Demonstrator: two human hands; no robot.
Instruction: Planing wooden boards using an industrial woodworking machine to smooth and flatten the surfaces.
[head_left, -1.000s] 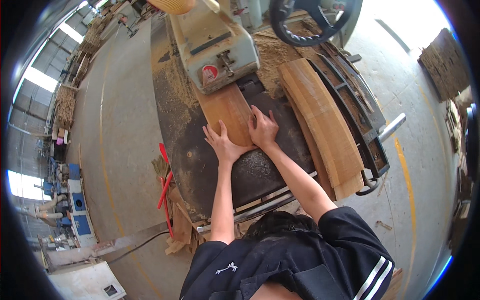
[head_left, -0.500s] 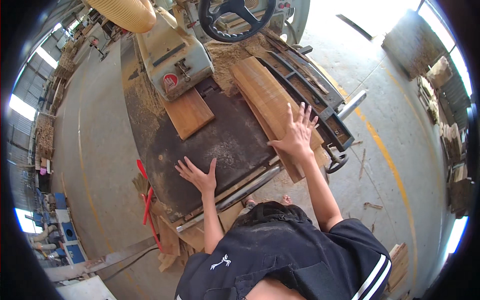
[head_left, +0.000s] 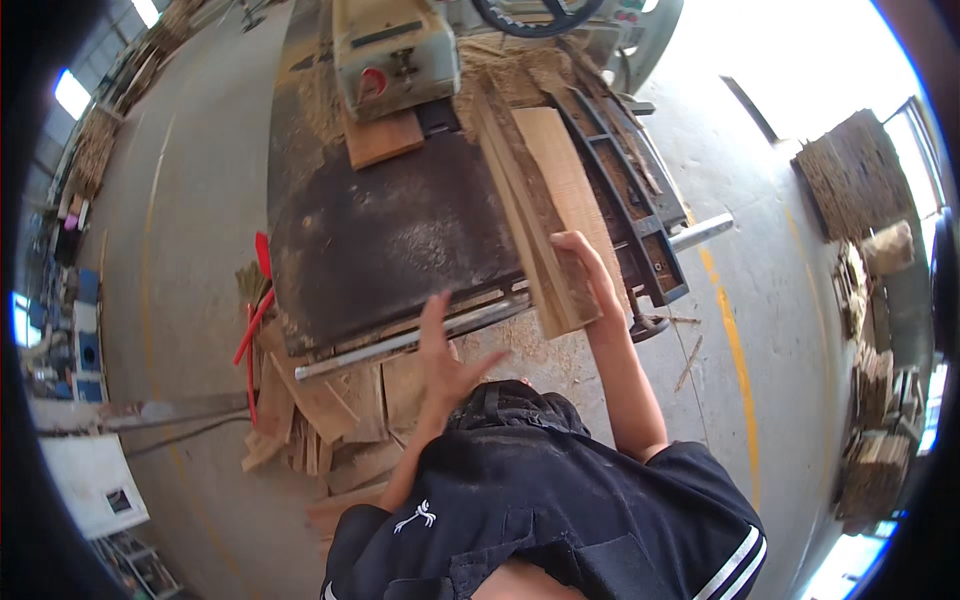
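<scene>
The stacked boards (head_left: 545,215) lie on the machine table (head_left: 390,240), under the right hand (head_left: 590,275). Left of them, beyond the left hand (head_left: 440,345), a short board (head_left: 385,138) sits under the machine head (head_left: 395,50).

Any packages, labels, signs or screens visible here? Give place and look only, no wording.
Round red label or knob: on the pale green machine housing at the top, above the short board.
White panel with a small dark label: lower left on the floor, rectangular; too small to tell more.
No packages or screens visible.

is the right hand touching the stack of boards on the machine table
Touching. The head view shows the right hand laid on the near end of the stack of boards, fingers curled over its edge, with no gap showing.
</scene>
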